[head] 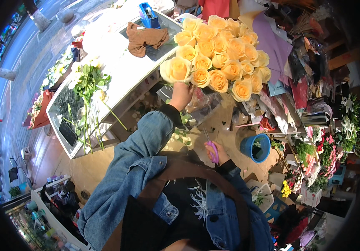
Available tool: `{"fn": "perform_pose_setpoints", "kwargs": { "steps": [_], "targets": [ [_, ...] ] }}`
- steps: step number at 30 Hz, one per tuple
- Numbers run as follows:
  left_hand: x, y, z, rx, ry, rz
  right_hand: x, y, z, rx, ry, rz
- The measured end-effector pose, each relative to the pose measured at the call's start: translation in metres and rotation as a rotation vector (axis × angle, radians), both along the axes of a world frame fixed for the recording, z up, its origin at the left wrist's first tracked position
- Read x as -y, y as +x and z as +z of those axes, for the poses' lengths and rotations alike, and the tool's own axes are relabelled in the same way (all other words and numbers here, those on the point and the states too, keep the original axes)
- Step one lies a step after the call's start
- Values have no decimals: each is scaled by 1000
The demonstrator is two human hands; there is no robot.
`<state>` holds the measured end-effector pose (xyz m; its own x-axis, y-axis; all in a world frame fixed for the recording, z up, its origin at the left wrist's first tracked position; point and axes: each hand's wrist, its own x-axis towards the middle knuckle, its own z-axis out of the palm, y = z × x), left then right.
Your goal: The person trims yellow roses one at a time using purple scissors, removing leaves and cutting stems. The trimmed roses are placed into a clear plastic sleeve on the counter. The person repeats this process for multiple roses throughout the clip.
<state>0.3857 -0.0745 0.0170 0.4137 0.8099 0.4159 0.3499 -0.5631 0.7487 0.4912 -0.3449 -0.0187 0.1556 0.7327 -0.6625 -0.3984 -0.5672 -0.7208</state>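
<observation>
My left hand (181, 95) is stretched forward, closed just below the bloom of a peach-yellow rose (176, 69); the fingertips and the rose's stem are hidden. This rose sits at the left edge of a large bunch of peach-yellow roses (220, 59), whose stems are mostly covered by the blooms. Lower down, close to my body, my right hand (217, 152) grips scissors (213, 151) by their purple handles. The scissor blades point away from me over the floor.
At left, a white counter (120, 72) bears cut white roses (89, 78), a phone (68, 133), a brown cloth (147, 37) and a blue tape dispenser (149, 15). A blue bucket (255, 148) stands on the floor at right. Wrapping paper (272, 47) and flowers (318, 157) crowd the right side.
</observation>
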Motion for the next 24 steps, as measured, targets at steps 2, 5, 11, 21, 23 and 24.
{"fn": "perform_pose_setpoints", "kwargs": {
  "steps": [2, 5, 11, 21, 23, 24],
  "targets": [
    [-4, -1, -6, -37, 55, 9, 0, 0, 0, -2, -8, 2],
    [-15, 3, 6, 54, 123, -49, 2, 0, -5, 7, -27, 9],
    [-24, 11, -4, 132, 30, -100, 2, 21, -15, 30, 33, -168],
    [-28, 7, 5, 77, 276, -125, -15, 82, 5, 47, 195, -357],
    [-32, 7, -2, 45, 289, -153, -16, 82, 4, 72, 168, -350],
    [-32, 7, 0, 43, 240, -162, -16, 81, -1, 78, 163, -349]
  ]
}}
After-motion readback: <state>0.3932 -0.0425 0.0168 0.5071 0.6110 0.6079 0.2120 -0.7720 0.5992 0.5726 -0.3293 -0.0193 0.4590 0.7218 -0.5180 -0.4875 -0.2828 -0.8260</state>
